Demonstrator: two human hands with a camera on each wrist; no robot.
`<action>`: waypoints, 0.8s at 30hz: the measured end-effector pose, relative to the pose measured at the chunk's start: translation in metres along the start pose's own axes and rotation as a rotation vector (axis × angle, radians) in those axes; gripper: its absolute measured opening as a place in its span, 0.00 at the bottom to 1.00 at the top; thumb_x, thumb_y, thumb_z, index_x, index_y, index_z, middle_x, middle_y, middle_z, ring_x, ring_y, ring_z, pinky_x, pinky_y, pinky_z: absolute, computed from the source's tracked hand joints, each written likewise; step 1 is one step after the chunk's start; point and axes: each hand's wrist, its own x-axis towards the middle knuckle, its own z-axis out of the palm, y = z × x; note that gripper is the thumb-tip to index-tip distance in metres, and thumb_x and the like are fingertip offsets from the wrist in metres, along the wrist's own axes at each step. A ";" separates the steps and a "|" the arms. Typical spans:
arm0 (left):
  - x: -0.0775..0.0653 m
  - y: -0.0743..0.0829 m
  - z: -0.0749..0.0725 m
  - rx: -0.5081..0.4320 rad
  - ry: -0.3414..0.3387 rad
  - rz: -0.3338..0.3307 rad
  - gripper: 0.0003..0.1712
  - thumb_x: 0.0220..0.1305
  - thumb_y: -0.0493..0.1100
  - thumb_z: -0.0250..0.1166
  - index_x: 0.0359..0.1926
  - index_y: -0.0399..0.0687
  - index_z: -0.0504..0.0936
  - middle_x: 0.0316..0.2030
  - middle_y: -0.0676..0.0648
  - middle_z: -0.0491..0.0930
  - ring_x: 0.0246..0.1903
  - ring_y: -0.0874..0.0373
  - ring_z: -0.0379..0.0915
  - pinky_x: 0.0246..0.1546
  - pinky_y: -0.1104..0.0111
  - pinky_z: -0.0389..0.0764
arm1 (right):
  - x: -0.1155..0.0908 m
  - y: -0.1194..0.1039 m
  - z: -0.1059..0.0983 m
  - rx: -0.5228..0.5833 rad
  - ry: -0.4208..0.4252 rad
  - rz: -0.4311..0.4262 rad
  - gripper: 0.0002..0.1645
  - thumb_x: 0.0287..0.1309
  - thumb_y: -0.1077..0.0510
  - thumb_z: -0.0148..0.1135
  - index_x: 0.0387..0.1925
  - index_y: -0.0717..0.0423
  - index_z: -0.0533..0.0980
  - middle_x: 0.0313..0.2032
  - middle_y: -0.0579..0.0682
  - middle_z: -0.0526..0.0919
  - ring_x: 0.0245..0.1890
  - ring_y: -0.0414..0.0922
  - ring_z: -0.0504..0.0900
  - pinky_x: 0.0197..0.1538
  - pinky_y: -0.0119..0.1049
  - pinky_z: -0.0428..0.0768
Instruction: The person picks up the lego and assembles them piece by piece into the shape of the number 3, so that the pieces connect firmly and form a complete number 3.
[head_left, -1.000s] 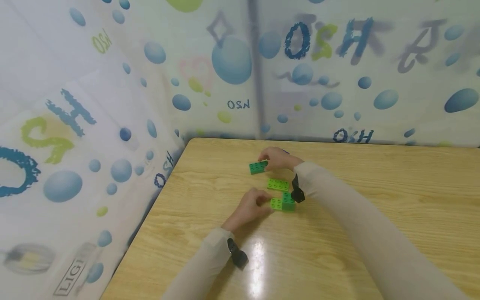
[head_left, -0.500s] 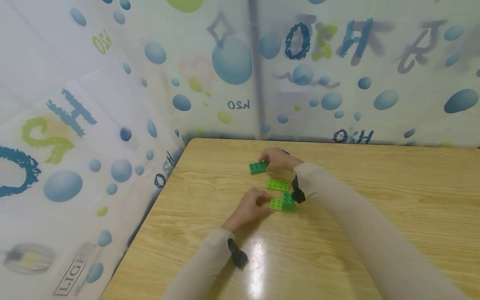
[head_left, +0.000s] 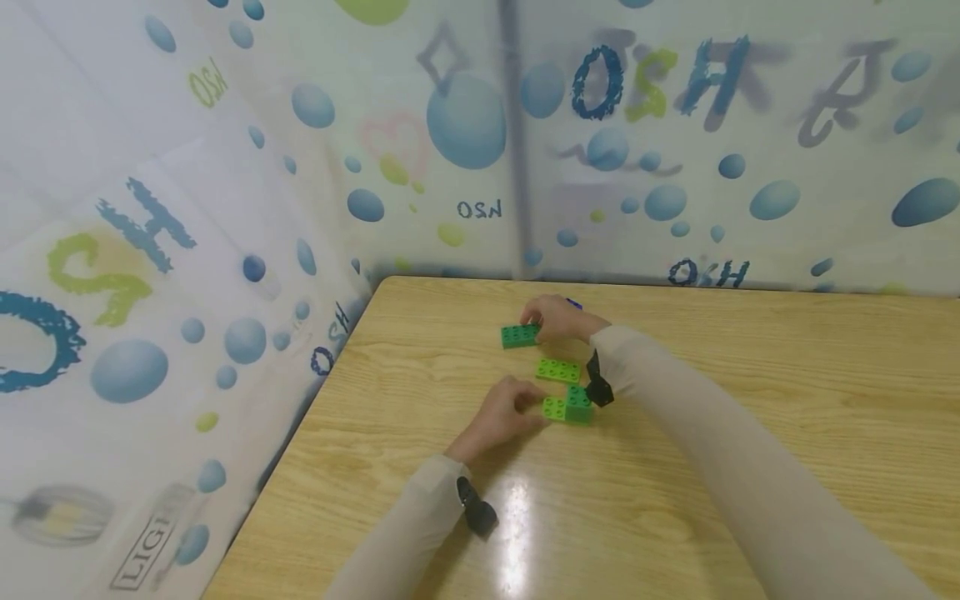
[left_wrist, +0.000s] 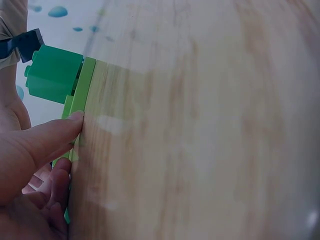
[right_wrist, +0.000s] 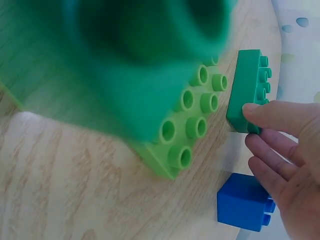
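My left hand (head_left: 504, 419) pinches the left end of a light-green toy building plate (head_left: 554, 407) between thumb and fingers. A green building brick (left_wrist: 55, 73) sits on that plate's other end. Farther back, my right hand (head_left: 561, 319) holds the right end of a long dark-green building brick (head_left: 519, 336); in the right wrist view the thumb lies on its side, and its studs face up. Between the hands lies a second light-green plate (head_left: 558, 370), studs up. The near green brick blurs large across the right wrist view and covers part of that plate.
A blue brick (right_wrist: 242, 201) stands on the wooden table (head_left: 420, 333) beside my right hand, mostly hidden behind it in the head view. A printed wall sheet (head_left: 420, 233) borders the table's back and left edges.
The long dark-green brick has turned slightly in my right hand's grip and now lies more level in the head view. The left hand holds its place.
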 end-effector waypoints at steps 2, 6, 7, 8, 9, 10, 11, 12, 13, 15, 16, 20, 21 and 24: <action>0.000 0.001 0.000 -0.003 0.003 0.005 0.19 0.48 0.38 0.71 0.44 0.42 0.81 0.37 0.50 0.76 0.37 0.59 0.66 0.39 0.70 0.69 | -0.001 -0.001 -0.001 0.006 -0.003 -0.003 0.20 0.48 0.71 0.62 0.46 0.64 0.76 0.45 0.59 0.78 0.47 0.54 0.75 0.48 0.44 0.74; -0.001 0.000 0.000 -0.012 0.013 0.025 0.19 0.48 0.38 0.71 0.44 0.41 0.81 0.37 0.49 0.76 0.37 0.59 0.66 0.39 0.70 0.70 | -0.002 -0.004 -0.002 0.012 -0.010 -0.017 0.19 0.48 0.71 0.61 0.46 0.64 0.76 0.45 0.59 0.78 0.46 0.54 0.75 0.48 0.45 0.74; -0.001 0.001 0.000 -0.013 0.015 0.029 0.19 0.48 0.38 0.71 0.43 0.41 0.81 0.37 0.48 0.77 0.37 0.59 0.66 0.39 0.70 0.70 | -0.002 -0.004 -0.003 0.012 -0.012 -0.018 0.19 0.48 0.70 0.61 0.46 0.64 0.76 0.45 0.59 0.78 0.46 0.53 0.75 0.48 0.45 0.74; -0.001 0.000 0.000 -0.016 0.016 0.032 0.19 0.48 0.38 0.71 0.43 0.40 0.81 0.37 0.48 0.77 0.37 0.59 0.66 0.39 0.70 0.69 | -0.003 -0.005 -0.003 0.011 -0.014 -0.022 0.19 0.48 0.70 0.60 0.46 0.64 0.76 0.45 0.59 0.78 0.46 0.53 0.75 0.48 0.45 0.74; -0.001 0.000 0.000 -0.016 0.019 0.034 0.19 0.48 0.38 0.71 0.43 0.40 0.81 0.37 0.48 0.77 0.37 0.59 0.66 0.39 0.70 0.69 | -0.003 -0.005 -0.004 0.011 -0.016 -0.024 0.19 0.48 0.70 0.60 0.46 0.64 0.76 0.45 0.59 0.78 0.46 0.53 0.75 0.48 0.44 0.74; -0.001 0.001 0.000 -0.017 0.020 0.035 0.19 0.48 0.38 0.71 0.43 0.40 0.81 0.37 0.48 0.77 0.37 0.59 0.66 0.39 0.70 0.69 | -0.003 -0.006 -0.005 0.010 -0.016 -0.028 0.19 0.48 0.69 0.60 0.46 0.64 0.76 0.44 0.59 0.78 0.46 0.53 0.75 0.48 0.44 0.74; -0.001 0.001 0.000 -0.017 0.021 0.039 0.19 0.48 0.38 0.71 0.43 0.40 0.81 0.37 0.48 0.77 0.37 0.59 0.66 0.39 0.70 0.69 | -0.004 -0.006 -0.005 0.008 -0.018 -0.033 0.18 0.49 0.69 0.60 0.45 0.64 0.76 0.44 0.58 0.78 0.46 0.53 0.75 0.48 0.44 0.74; -0.001 0.001 -0.001 -0.019 0.020 0.038 0.19 0.48 0.38 0.71 0.43 0.40 0.81 0.37 0.48 0.77 0.37 0.59 0.66 0.39 0.70 0.69 | -0.004 -0.006 -0.006 0.003 -0.017 -0.037 0.18 0.49 0.69 0.61 0.45 0.64 0.76 0.44 0.58 0.78 0.45 0.52 0.75 0.48 0.44 0.74; -0.001 0.002 -0.001 -0.019 0.019 0.039 0.19 0.48 0.38 0.71 0.43 0.40 0.81 0.37 0.48 0.77 0.36 0.59 0.66 0.39 0.70 0.69 | -0.005 -0.006 -0.007 0.000 -0.017 -0.041 0.18 0.49 0.69 0.61 0.45 0.64 0.76 0.43 0.57 0.78 0.45 0.52 0.75 0.47 0.43 0.74; -0.001 0.002 -0.001 -0.017 0.016 0.039 0.19 0.48 0.38 0.71 0.43 0.40 0.81 0.37 0.48 0.77 0.36 0.59 0.66 0.39 0.70 0.69 | -0.006 -0.006 -0.008 -0.009 -0.014 -0.053 0.17 0.49 0.68 0.61 0.44 0.64 0.77 0.43 0.56 0.79 0.44 0.51 0.75 0.47 0.43 0.74; -0.001 0.002 -0.001 -0.016 0.015 0.039 0.19 0.48 0.38 0.71 0.43 0.40 0.81 0.37 0.48 0.77 0.36 0.59 0.66 0.39 0.69 0.69 | -0.007 -0.006 -0.008 -0.011 -0.011 -0.059 0.17 0.49 0.68 0.62 0.44 0.64 0.77 0.42 0.56 0.79 0.43 0.51 0.75 0.47 0.42 0.74; -0.001 0.000 0.000 -0.007 0.014 0.037 0.19 0.48 0.38 0.71 0.44 0.41 0.81 0.38 0.48 0.77 0.36 0.59 0.66 0.39 0.69 0.69 | -0.009 -0.004 -0.010 -0.002 -0.001 -0.065 0.16 0.49 0.66 0.62 0.43 0.64 0.78 0.41 0.55 0.80 0.42 0.50 0.76 0.46 0.41 0.74; -0.001 0.000 0.000 -0.004 0.014 0.038 0.19 0.48 0.38 0.71 0.44 0.41 0.81 0.38 0.49 0.78 0.37 0.59 0.66 0.39 0.69 0.69 | -0.010 -0.004 -0.011 0.004 0.002 -0.064 0.15 0.49 0.66 0.62 0.42 0.64 0.78 0.41 0.55 0.80 0.41 0.50 0.76 0.46 0.41 0.74; 0.000 -0.001 0.001 -0.008 0.013 0.041 0.19 0.48 0.39 0.71 0.44 0.41 0.81 0.38 0.48 0.77 0.37 0.59 0.66 0.39 0.69 0.69 | -0.013 -0.005 -0.012 0.023 0.012 -0.058 0.15 0.49 0.66 0.62 0.42 0.64 0.79 0.40 0.55 0.81 0.41 0.49 0.77 0.45 0.40 0.75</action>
